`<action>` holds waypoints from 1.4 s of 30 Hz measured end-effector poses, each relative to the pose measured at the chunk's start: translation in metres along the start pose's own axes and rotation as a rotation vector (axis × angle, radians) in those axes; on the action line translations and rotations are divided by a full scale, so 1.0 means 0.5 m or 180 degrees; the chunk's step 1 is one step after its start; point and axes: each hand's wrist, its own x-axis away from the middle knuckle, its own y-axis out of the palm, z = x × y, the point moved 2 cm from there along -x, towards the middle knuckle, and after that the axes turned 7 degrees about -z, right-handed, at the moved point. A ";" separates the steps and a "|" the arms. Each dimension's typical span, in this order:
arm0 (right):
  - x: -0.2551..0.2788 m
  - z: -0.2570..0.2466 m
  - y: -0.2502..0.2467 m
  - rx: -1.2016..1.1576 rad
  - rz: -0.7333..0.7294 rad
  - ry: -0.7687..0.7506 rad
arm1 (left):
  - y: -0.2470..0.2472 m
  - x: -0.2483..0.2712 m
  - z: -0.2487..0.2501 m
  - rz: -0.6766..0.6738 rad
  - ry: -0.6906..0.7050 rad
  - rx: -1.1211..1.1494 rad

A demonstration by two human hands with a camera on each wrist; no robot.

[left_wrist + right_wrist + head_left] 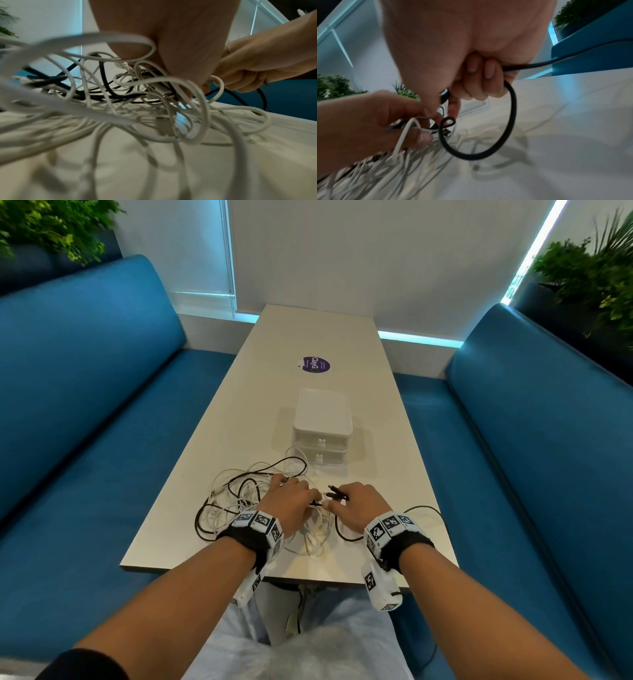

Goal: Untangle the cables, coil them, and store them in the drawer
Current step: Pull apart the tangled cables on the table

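A tangle of white and black cables [239, 501] lies on the near part of the white table [308, 392]. My left hand [291, 501] sits on the tangle's right side, fingers curled into the white cables [154, 94]. My right hand [352, 501] grips a black cable [510, 121] in its curled fingers; its plug ends [337, 493] stick out to the left and a loop [421, 508] trails off behind the wrist. A small white drawer unit [322, 426] with two drawers, both closed, stands just beyond the tangle.
Blue benches [85, 405] run along both sides of the table. A purple round sticker [315, 364] sits on the tabletop farther back. Plants [596, 275] stand behind the benches. My knees are under the near table edge.
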 end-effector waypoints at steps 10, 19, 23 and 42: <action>-0.008 -0.009 0.014 0.0604 0.0062 -0.0073 | -0.004 0.006 0.001 0.0104 -0.0030 0.0383; 0.027 0.133 -0.081 0.1021 0.0305 0.0722 | 0.007 0.023 -0.047 0.0000 -0.0120 -0.0281; 0.040 0.150 -0.092 0.1378 0.0236 0.0885 | 0.006 0.021 -0.038 -0.0003 -0.0038 -0.0340; 0.001 0.044 -0.014 0.0356 0.0310 0.0443 | 0.003 0.026 0.001 -0.0046 -0.0019 -0.0699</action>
